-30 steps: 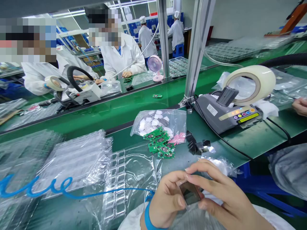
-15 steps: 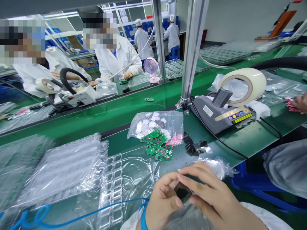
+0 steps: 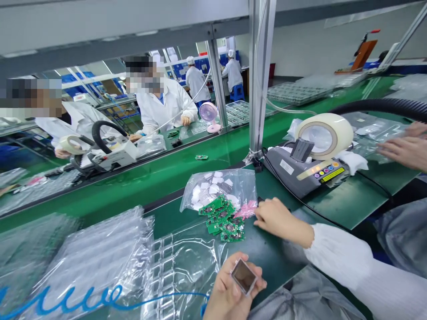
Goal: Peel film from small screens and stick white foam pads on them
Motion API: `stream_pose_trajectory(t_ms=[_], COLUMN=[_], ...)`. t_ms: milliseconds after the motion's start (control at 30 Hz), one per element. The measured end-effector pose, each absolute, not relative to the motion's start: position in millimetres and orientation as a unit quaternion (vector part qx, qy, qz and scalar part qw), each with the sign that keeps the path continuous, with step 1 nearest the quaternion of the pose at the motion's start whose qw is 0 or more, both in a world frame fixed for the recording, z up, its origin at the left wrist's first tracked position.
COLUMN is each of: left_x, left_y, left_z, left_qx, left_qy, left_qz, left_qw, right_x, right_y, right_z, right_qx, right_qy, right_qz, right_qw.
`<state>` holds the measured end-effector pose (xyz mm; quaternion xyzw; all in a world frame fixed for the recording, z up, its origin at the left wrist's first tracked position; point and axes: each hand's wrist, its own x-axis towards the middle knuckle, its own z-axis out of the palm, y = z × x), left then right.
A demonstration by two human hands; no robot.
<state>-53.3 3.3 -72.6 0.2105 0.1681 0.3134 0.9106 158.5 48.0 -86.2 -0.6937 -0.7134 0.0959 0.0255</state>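
Observation:
My left hand (image 3: 230, 289) is closed around a small square display module (image 3: 243, 276) with a dark glossy face and a pale rim, held face up near the table's front edge. My right hand (image 3: 275, 221) reaches across the table with its fingers curled down, beside the pink pieces (image 3: 246, 210). Whatever its fingertips hold is hidden behind the hand. Left of it lies a pile of green circuit boards (image 3: 224, 218), overlapping a clear bag of white pieces (image 3: 216, 187). A blue coiled cord (image 3: 140, 304) runs to my left wrist.
A grey tape dispenser (image 3: 293, 171) carrying a large tape roll stands at the right, its cable trailing over the table. Clear plastic trays (image 3: 90, 258) are stacked at left. A co-worker's hands (image 3: 405, 149) are at far right. A metal post (image 3: 257, 89) rises behind.
My right hand has left the module and moved forward and right to where the dark film pieces lay. My left hand now holds the module alone. The view has tilted up.

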Motion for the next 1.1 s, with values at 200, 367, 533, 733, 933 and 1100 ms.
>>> stream_pose_trajectory(t_ms=[200,367,533,733,933,1100], left_x=[-59.1,-58.7,-57.7,-55.0,-49.9,-47.8], left_y=[6.2,5.0,4.2,3.4,-0.2,-2.2], left_z=[-72.2,-73.1,-81.0,-82.8,-71.8,-67.9], left_qx=[0.208,0.206,0.204,0.210,0.224,0.240], left_qy=[0.200,0.211,0.206,0.194,0.192,0.156], left_qz=[0.305,0.298,0.291,0.298,0.314,0.337], left_qw=[0.908,0.908,0.912,0.911,0.902,0.897], right_x=[138.3,143.8,139.3,136.6,136.8,138.9], right_y=[46.0,45.4,45.5,54.5,59.1,50.8], right_z=[-100.0,-112.0,-127.4,-133.2,-128.2,-120.7], right_qx=[-0.696,-0.690,-0.671,-0.678,-0.646,-0.617], right_qy=[-0.714,-0.720,-0.735,-0.724,-0.752,-0.772], right_qz=[0.079,0.044,0.023,-0.018,-0.043,-0.025], right_qw=[0.021,0.062,0.098,0.122,0.122,0.151])
